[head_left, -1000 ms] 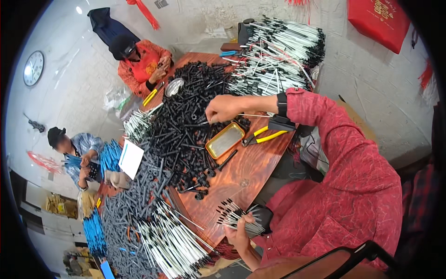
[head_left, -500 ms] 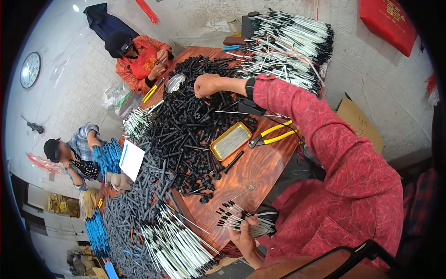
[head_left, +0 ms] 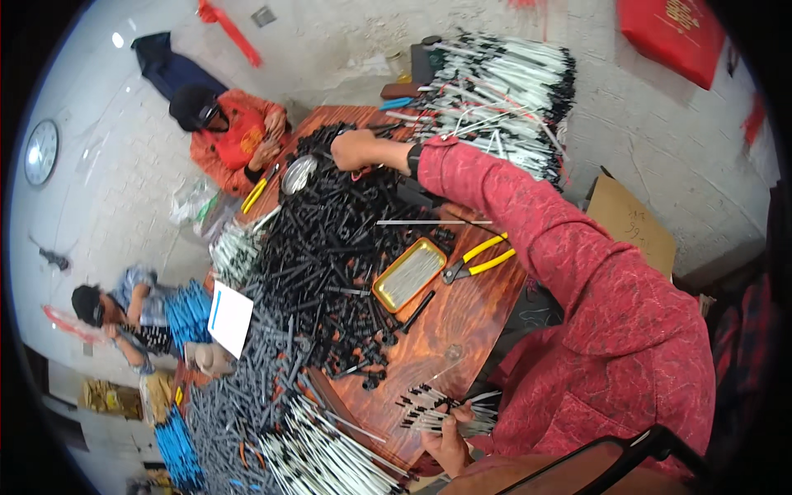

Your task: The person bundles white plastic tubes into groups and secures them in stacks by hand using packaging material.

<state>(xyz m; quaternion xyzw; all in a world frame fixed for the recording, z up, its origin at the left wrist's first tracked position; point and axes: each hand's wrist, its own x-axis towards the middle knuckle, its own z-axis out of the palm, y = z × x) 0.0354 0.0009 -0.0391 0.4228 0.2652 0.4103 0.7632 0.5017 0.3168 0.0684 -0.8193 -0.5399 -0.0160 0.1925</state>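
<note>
My left hand (head_left: 450, 450), at the table's near edge, is closed round a fanned bundle of thin white rods with black ends (head_left: 431, 419). Stretched across to the far side, my right hand (head_left: 353, 152) is over a large heap of black plastic parts (head_left: 318, 239). Its fingers are curled together; whatever is between them is hidden. A round clear dish (head_left: 299, 175) lies beside that hand on the heap. Between my two hands are a yellow-rimmed tray (head_left: 385, 294) of thin pale pins and yellow-handled pliers (head_left: 488, 257).
Long white rods (head_left: 495, 99) are stacked at the far right; another bunch (head_left: 326, 454) lies at the near left. Grey parts (head_left: 247, 396) adjoin the black heap. A white card (head_left: 231, 318) stands near blue bundles (head_left: 188, 312). Two people (head_left: 239, 140) work across the table.
The head view has shifted slightly. My right hand stays over the far part of the black heap, and my left hand still holds the rods.
</note>
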